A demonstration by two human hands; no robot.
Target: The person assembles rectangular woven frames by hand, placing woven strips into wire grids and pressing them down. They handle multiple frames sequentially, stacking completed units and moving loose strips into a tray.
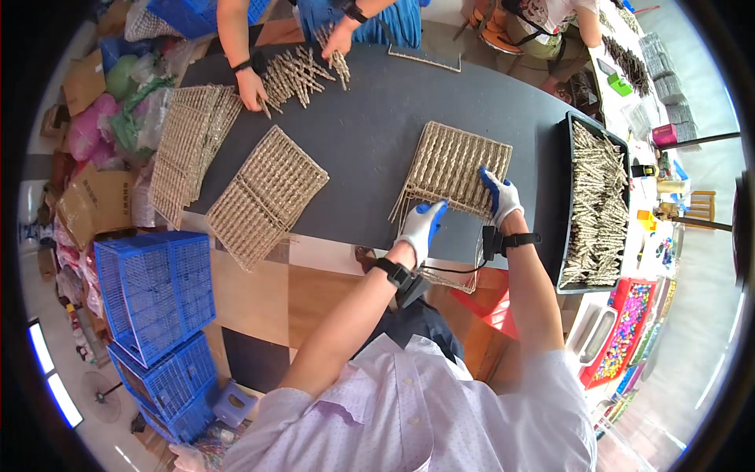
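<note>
In front of me on the dark table lies a rectangular beige panel (460, 161) with rows of twisted, rope-like strips across a thin frame. My left hand (423, 226), in a white glove with blue palm and fingers, has its fingertips closed at the panel's near edge. On the right side of the same panel rests my right hand (503, 198), gloved alike, fingers stretched apart over the strips. A thin frame (454, 281) juts out past the table's near edge below my hands. Whatever lies under my fingertips is hidden.
A black tray (563, 224) at right holds many twisted beige sticks (595, 204). Another panel (271, 189) lies left, beside stacked panels (185, 138). Across the dark table (366, 149), another person's hands (338, 41) handle loose sticks (295, 76). Blue crates (157, 287) stand at left.
</note>
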